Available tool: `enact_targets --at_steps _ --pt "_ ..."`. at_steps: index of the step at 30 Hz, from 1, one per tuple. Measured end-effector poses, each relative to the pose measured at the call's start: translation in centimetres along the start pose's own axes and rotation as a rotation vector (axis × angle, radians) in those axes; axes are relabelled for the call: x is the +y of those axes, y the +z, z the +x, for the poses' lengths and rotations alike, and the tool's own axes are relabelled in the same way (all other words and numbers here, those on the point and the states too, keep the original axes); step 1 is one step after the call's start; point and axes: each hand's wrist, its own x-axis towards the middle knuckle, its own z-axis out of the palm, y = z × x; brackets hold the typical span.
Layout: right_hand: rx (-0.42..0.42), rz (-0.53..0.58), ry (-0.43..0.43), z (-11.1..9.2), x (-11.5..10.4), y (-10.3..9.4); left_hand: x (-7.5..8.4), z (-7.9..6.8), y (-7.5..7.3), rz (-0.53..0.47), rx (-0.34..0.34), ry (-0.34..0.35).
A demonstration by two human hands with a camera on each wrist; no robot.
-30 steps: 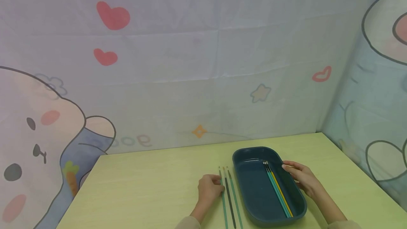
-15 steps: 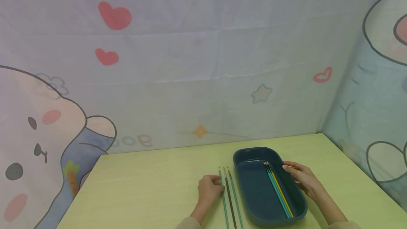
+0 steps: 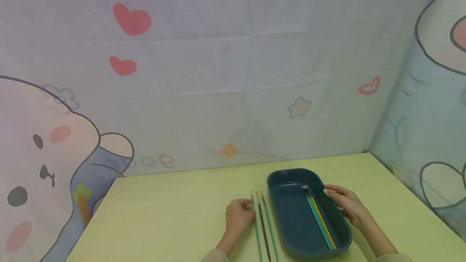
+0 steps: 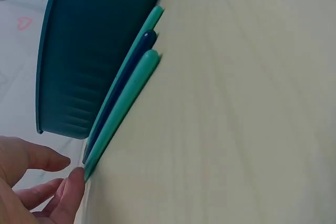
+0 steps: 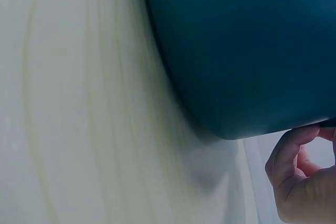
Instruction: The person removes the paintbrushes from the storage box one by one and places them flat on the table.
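In the head view, a dark blue tray (image 3: 291, 213) stands on the table. Inside it lie teal paintbrushes (image 3: 318, 221) and a yellow paintbrush (image 3: 323, 222), bristles pointing away. My right hand (image 3: 347, 205) grips the tray's right rim, with some fingers hidden behind the wall. Three paintbrushes lie side by side left of the tray: a green one (image 3: 257, 233), a dark one (image 3: 263, 229) and another green one (image 3: 269, 224). At the leftmost brush is my left hand (image 3: 238, 216); the left wrist view shows a fingertip (image 4: 77, 174) touching it, thumb apart.
The pale yellow tabletop (image 3: 174, 209) stretches left of the left hand. Behind the table hangs a printed cloth (image 3: 204, 72) with hearts and a cartoon animal; it also runs along the right side.
My left hand has shifted very slightly to the left. The right hand, the tray and the paintbrushes have stayed in place.
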Motion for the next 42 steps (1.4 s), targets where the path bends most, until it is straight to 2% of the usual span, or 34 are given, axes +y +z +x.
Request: enact_targets --at_steps 5,21,25,30,42 --pt "0.001 0.003 -0.001 0.0 0.0 -0.1 0.6 0.1 -0.1 -0.062 0.001 -0.028" --pt "-0.005 0.022 -0.005 -0.1 -0.1 0.0 3.5 0.7 -0.5 -0.188 -0.030 -0.004" --pt "-0.005 0.020 -0.007 -0.1 -0.1 0.1 4.1 0.8 -0.4 -0.208 -0.028 0.001" --pt "-0.004 0.010 -0.010 -0.1 -0.2 0.1 5.0 1.0 -0.1 -0.221 -0.037 -0.031" --pt "-0.014 0.015 -0.011 -0.1 -0.1 0.0 6.4 1.1 0.4 -0.255 -0.048 0.012"
